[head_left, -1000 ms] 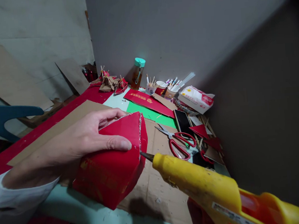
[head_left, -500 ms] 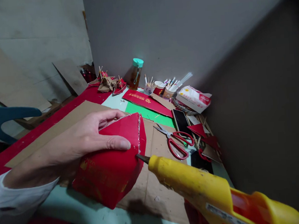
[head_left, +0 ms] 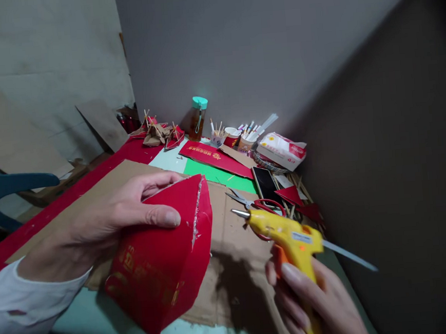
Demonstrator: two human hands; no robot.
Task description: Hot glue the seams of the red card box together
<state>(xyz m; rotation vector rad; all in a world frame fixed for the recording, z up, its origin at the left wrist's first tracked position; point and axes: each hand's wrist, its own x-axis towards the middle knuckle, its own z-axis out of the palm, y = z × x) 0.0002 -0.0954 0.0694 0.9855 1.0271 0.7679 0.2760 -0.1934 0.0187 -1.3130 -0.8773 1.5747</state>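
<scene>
My left hand [head_left: 133, 210] grips a folded red cardboard piece [head_left: 163, 249] with gold print, thumb on its near face and fingers behind its upper edge. A seam with clear, shiny glue runs down the right side of the piece. In my right hand [head_left: 310, 294] is a yellow glue gun [head_left: 285, 229], my fingers wrapped round its handle by the orange trigger. A glue stick pokes out of its back end. The metal nozzle points left, apart from the red cardboard. Behind the gun lie scissors [head_left: 266, 204] with red handles, partly covered by it.
Flat brown cardboard [head_left: 232, 289] covers the table's middle. Farther back stand a bottle [head_left: 197, 118] with a teal lid, cups of sticks and pens [head_left: 246, 142], and a tissue pack [head_left: 281, 149]. A phone [head_left: 266, 184] lies at the right. A blue chair [head_left: 11, 183] is at left.
The glue gun has drawn back from the red cardboard's seam, to the right and away from the camera, so my right hand now shows. The red cardboard has shifted slightly left and down.
</scene>
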